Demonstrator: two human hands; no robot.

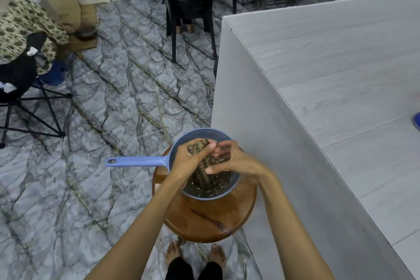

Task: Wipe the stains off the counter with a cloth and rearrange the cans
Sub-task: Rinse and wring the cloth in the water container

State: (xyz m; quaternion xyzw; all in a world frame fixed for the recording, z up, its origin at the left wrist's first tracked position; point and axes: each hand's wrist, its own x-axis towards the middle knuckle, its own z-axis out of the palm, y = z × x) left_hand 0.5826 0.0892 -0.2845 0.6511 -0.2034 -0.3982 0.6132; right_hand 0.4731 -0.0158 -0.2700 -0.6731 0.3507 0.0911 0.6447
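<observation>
At 6 o'clock, low in view, we hold the cloth [201, 174] twisted upright over the blue dipper [200, 130]. Left hand [186, 161] is curled round its upper end, right hand [236, 159] grips just below. Opposed grips, prob. to wring it so drips land in the water, not on the floor. Dipper sits on the wooden stool [204, 218], just beside the desk [341, 75] at 3 o'clock, handy for wiping. No cans in view.

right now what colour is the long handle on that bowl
Light blue. The handle shows best in the head view.
</observation>
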